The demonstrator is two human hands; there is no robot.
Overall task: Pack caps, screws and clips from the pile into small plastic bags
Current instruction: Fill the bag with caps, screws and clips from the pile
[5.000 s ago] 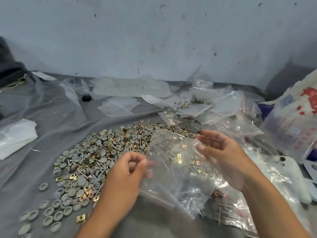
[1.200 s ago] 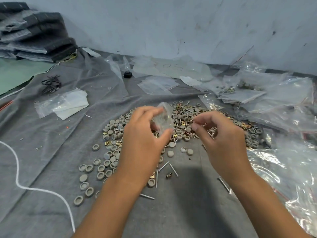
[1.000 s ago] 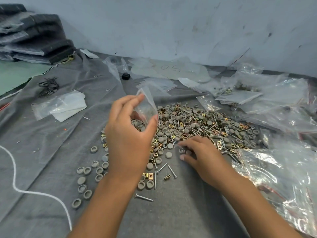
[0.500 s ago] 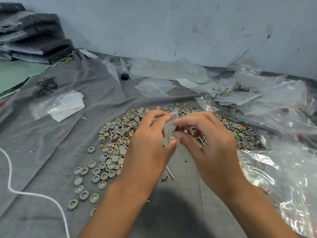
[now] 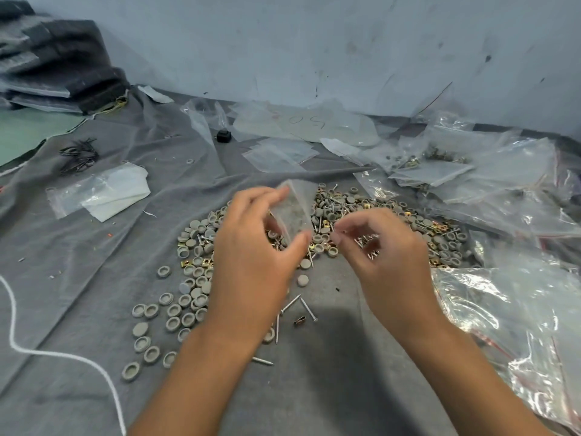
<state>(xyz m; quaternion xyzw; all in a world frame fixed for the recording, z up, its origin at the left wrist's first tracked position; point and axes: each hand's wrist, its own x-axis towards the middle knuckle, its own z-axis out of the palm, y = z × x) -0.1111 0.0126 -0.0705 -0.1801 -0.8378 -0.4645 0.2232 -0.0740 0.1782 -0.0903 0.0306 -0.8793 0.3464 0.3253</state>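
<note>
Left hand (image 5: 251, 262) pinches a small bag (image 5: 294, 212) over the pile (image 5: 345, 215); right hand (image 5: 386, 256) curled — contents unclear — big bags (image 5: 515, 313) beside.

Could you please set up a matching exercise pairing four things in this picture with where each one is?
Things:
1. small plastic bag
2. white cord
3. small black block
4. lone round cap

Places:
A. on the grey cloth between the two wrists
B. far back on the cloth, near the flat empty bags
C. pinched in the left hand above the pile
D. snaking along the near left of the cloth

Pairs: 1-C, 2-D, 3-B, 4-A
</note>
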